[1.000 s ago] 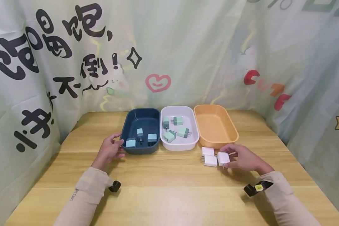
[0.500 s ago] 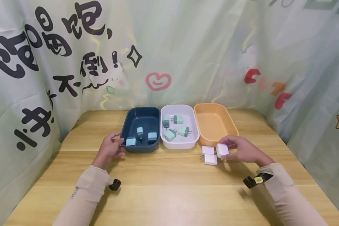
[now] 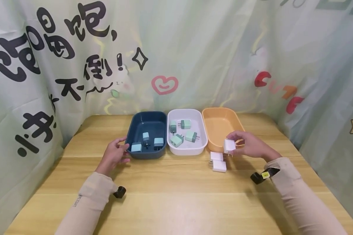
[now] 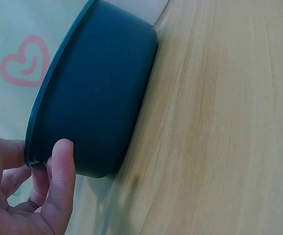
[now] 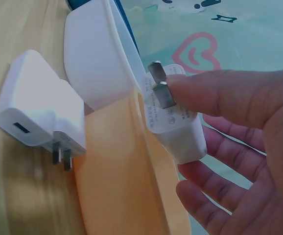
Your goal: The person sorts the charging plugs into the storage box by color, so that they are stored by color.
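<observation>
My right hand (image 3: 250,145) pinches a white USB charger plug (image 3: 229,145) between thumb and fingers, over the near rim of the orange bin (image 3: 223,127). In the right wrist view the charger's two metal prongs (image 5: 162,88) point up beside the thumb. Two more white chargers (image 3: 219,165) lie together on the table just in front of that bin. My left hand (image 3: 113,155) grips the left rim of the dark blue bin (image 3: 148,156), with fingers along its outer wall in the left wrist view.
Inside the dark blue bin lie three light-blue chargers (image 3: 158,142). A white bin (image 3: 186,151) in the middle holds several green chargers (image 3: 176,140). The three bins stand side by side at the back of the wooden table (image 3: 170,199), before a printed curtain (image 3: 206,65).
My right hand has lifted the white charger off the table and carried it away from me to the orange bin's near rim. The left hand stays in place.
</observation>
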Demonstrator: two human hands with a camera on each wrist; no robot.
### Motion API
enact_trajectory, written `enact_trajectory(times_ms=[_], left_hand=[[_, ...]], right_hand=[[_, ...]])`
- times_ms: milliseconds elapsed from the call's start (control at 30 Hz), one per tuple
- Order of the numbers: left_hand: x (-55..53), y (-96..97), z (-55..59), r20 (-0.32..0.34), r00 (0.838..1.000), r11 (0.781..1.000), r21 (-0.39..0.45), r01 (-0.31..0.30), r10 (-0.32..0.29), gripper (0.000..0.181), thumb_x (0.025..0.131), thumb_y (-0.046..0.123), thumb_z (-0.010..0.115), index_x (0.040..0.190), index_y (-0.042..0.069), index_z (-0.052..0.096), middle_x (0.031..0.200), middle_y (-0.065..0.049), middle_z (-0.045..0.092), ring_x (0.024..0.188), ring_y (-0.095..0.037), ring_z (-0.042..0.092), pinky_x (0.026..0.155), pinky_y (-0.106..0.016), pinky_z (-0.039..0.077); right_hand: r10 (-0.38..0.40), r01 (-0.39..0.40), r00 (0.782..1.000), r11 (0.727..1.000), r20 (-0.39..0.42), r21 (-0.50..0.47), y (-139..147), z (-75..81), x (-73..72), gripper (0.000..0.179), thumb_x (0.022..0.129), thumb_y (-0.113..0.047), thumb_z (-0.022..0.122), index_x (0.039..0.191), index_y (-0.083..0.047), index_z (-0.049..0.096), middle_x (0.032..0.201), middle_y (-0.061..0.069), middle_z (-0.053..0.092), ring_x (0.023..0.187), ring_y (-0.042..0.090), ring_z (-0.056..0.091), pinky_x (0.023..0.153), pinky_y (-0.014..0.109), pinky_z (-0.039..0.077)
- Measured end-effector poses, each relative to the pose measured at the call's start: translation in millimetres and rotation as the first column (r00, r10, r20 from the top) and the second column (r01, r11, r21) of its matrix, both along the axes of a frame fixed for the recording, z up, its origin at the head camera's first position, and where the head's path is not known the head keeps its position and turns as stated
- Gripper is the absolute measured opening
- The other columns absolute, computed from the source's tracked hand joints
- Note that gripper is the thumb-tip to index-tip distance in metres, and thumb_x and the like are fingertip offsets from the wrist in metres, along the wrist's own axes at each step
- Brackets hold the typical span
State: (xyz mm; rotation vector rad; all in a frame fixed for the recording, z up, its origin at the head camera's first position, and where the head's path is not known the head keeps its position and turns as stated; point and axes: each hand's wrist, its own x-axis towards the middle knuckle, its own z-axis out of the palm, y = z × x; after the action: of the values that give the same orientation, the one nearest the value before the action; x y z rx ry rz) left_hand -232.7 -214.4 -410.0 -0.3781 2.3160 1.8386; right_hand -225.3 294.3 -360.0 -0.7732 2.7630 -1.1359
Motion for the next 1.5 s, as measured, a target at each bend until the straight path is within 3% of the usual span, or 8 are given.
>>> enact_trajectory(times_ms=[233,633,933,1500], left_hand=[[-2.2,1.6,1.3,-0.014,1.000,1.000,0.007,0.002,-0.002,0.050,0.103,0.018,0.048,0.152,0.020,0.035,0.115,-0.017,0.044,0.086,-0.025,0.055,0.067,-0.036,0.059],[-0.8,-0.7,0.6,-0.001,1.000,1.000,-0.020,-0.006,0.006,0.050,0.103,0.017,0.048,0.151,0.020,0.035,0.116,-0.017,0.044,0.091,-0.027,0.054,0.068,-0.036,0.059],[1.9,-1.1,1.0,-0.019,1.000,1.000,0.023,0.018,-0.018,0.050,0.104,0.016,0.046,0.152,0.018,0.034,0.114,-0.016,0.044,0.083,-0.023,0.054,0.064,-0.034,0.059],[1.0,-2.2,-0.4,-0.033,0.999,0.999,0.028,0.018,-0.017,0.050,0.103,0.015,0.047,0.152,0.017,0.034,0.115,-0.017,0.043,0.082,-0.023,0.053,0.064,-0.035,0.059]], right_hand=[[-0.036,0.037,0.999,0.999,-0.023,0.033,-1.4,8.0,-15.4,0.045,0.074,-0.010,0.084,0.111,0.002,0.062,0.106,0.013,0.062,0.095,0.028,0.055,0.084,0.052,0.051],[-0.079,0.078,0.997,0.995,0.010,0.066,-9.6,8.6,-43.9,0.048,0.074,-0.014,0.085,0.113,0.001,0.063,0.105,0.014,0.062,0.094,0.030,0.056,0.086,0.050,0.052],[-0.073,0.069,0.996,0.996,0.060,0.054,-8.7,4.3,-61.8,0.048,0.074,-0.012,0.085,0.113,0.003,0.061,0.103,0.015,0.062,0.095,0.030,0.058,0.090,0.050,0.051],[-0.108,0.106,0.982,0.994,0.156,0.016,-14.3,-1.9,-90.3,0.050,0.075,-0.007,0.083,0.117,0.005,0.059,0.113,0.022,0.058,0.102,0.039,0.056,0.082,0.038,0.050]])
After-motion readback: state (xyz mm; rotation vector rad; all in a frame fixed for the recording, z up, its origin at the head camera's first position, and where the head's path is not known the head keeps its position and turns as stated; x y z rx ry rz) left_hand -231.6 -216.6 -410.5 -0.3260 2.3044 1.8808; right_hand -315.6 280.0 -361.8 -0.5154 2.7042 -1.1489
